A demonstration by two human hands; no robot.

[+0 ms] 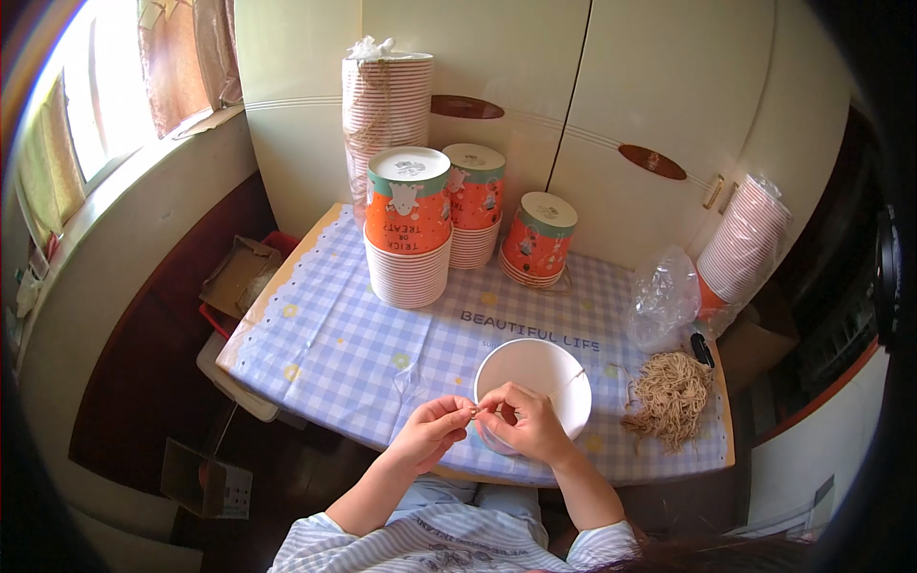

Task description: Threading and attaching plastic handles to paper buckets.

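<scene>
A white paper bucket [549, 358] stands at the table's near side with its open mouth up. My left hand [432, 432] is at the left of its rim, thumb and fingers pinched together. My right hand [523, 420] reaches over the near side of the rim, its fingertips meeting those of the left. Both hands pinch a thin tan cord [475, 413], of which only a short bit shows between the fingers. A cord end also shows at the bucket's right rim. To the right lies a loose heap of tan cords [671, 396].
Upside-down stacks of orange and green printed paper buckets [409, 272] stand at the back, beside a tall wrapped stack [387, 105]. Right of them are a clear plastic bag [664, 301], another wrapped stack [745, 239] and a black object [702, 350]. A checked tablecloth [353, 353] covers the table.
</scene>
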